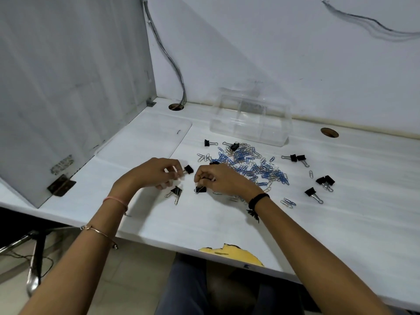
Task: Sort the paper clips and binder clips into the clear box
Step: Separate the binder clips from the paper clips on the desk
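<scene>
The left hand [154,172] is pinching a black binder clip [188,169] by its wire handle. The right hand [219,178], just at 3 o'clock of it, is curling its fingers on the handle of a second binder clip [201,190], which is touching the desk [341,223]. The paper clip pile [247,165] is lying at 2 o'clock of the right hand. The clear box [250,119] is standing at 12 o'clock of the pile, near the back wall. A wide strip of white desk is running between the hands and the near edge, where a chipped spot [234,253] is showing.
</scene>
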